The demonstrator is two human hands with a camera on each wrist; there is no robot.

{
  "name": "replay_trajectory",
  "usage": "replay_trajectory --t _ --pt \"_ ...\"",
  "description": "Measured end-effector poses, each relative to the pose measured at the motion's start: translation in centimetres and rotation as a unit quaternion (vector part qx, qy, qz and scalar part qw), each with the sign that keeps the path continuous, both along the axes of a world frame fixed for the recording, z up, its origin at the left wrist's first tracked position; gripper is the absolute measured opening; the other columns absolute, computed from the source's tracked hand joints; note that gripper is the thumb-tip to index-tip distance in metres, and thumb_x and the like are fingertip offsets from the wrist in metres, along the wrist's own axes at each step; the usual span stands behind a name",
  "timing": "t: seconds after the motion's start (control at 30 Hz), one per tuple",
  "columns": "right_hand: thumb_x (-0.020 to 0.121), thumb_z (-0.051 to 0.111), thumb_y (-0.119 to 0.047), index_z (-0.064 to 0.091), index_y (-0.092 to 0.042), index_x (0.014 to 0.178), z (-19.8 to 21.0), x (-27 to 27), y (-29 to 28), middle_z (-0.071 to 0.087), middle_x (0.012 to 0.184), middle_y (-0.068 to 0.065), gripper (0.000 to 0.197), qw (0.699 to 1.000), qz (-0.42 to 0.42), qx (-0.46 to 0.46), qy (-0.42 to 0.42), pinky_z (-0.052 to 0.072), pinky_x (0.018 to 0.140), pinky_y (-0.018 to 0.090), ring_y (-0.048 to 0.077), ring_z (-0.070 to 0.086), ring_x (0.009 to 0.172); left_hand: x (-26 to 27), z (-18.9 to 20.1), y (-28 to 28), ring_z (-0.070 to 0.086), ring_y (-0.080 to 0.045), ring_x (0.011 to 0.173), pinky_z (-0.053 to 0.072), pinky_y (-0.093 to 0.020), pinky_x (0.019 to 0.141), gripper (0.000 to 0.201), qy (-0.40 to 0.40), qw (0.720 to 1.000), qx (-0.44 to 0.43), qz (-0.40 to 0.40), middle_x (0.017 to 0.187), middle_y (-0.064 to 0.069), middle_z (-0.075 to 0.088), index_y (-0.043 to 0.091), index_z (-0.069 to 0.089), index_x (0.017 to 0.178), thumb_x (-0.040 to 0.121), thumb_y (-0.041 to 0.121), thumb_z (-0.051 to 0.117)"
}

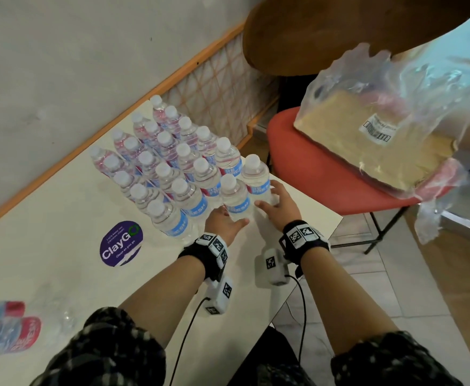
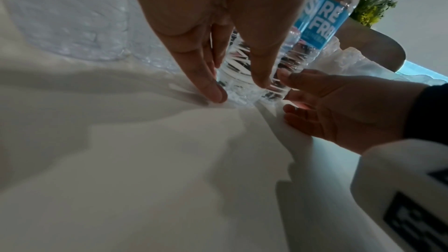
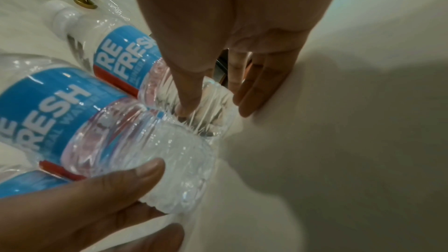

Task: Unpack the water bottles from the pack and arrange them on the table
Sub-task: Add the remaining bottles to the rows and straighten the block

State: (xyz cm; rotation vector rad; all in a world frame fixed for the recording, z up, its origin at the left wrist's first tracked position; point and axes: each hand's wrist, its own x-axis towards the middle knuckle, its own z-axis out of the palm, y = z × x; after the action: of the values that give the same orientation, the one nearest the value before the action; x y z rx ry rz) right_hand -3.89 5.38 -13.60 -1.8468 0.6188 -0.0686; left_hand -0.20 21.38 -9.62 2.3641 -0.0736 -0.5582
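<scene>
Several clear water bottles with white caps and blue labels [image 1: 169, 160] stand in rows on the white table [image 1: 61, 224]. At the near right end of the rows, my left hand [image 1: 229, 218] curls round the base of one upright bottle [image 1: 235, 197]. In the left wrist view, thumb and fingers of the left hand [image 2: 238, 87] bracket that bottle's ribbed base [image 2: 242, 68]. My right hand [image 1: 267, 197] holds the neighbouring bottle [image 1: 256, 174] low down near the table's right edge. In the right wrist view, the right hand [image 3: 215, 106] clasps this bottle [image 3: 126, 60] above the tabletop.
The torn, empty pack wrap [image 1: 8, 327] lies at the table's near left. A purple round sticker [image 1: 121, 243] marks the tabletop. A red chair [image 1: 325, 174] carrying a plastic bag with cardboard [image 1: 381, 129] stands just right of the table edge [image 1: 336, 221].
</scene>
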Motion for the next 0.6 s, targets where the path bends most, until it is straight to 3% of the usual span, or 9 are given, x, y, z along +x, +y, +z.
replay_trajectory --t 0.13,0.3,0.6 --pt "0.083 0.068 -0.033 0.042 -0.032 0.136 -0.1 0.6 -0.1 0.052 0.134 0.002 0.06 1.0 0.025 -0.011 -0.004 0.036 0.097 0.028 0.017 0.048 0.124 -0.3 0.3 -0.4 0.061 -0.023 0.107 0.046 -0.032 0.091 0.059 -0.003 0.999 -0.023 0.028 0.116 -0.004 0.065 0.015 0.058 0.118 0.073 0.05 0.074" --pt "0.081 0.07 -0.035 0.044 -0.033 0.133 0.2 0.8 0.0 0.05 0.135 0.002 0.058 0.999 0.022 -0.023 0.0 0.036 0.094 0.029 0.017 0.049 0.123 -0.9 0.4 -0.3 0.06 -0.024 0.108 0.041 -0.025 0.085 0.05 -0.03 0.998 -0.031 0.041 0.115 -0.005 0.067 0.013 0.06 0.116 0.078 0.042 0.073" --pt "0.078 0.071 -0.045 0.044 -0.037 0.129 0.6 1.3 1.0 0.049 0.126 0.003 0.059 0.999 0.006 -0.041 0.018 0.047 0.092 0.036 0.019 0.055 0.112 -0.6 1.1 -0.4 0.062 -0.025 0.108 0.042 -0.026 0.086 0.046 -0.028 0.998 -0.011 0.057 0.113 -0.007 0.069 0.011 0.063 0.113 0.079 0.039 0.073"
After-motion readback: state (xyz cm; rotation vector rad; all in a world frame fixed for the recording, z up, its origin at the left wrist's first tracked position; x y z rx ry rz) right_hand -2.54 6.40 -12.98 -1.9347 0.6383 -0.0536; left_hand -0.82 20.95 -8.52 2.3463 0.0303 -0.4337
